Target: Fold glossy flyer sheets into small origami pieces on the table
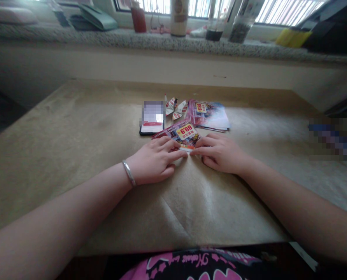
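A printed paper sheet [188,132], purple-red with a yellow price patch, lies on the table under both hands. My left hand [157,159], with a silver bangle at the wrist, rests on its left part, fingers stretched out. From the other side, my right hand [221,151] presses its fingertips on the sheet's near right edge. The two index fingertips almost meet at the near edge. Neither hand grips the sheet; the fingers cover part of its lower border. Just beyond it is a folded paper shape [176,109], white with red print, looking like origami.
A phone [152,127] with a lit screen lies left of the folded paper. To the right is a stack of similar printed sheets [212,114]. The brown-covered table [103,116] meets a wall below a stone windowsill [150,42] holding several bottles and jars.
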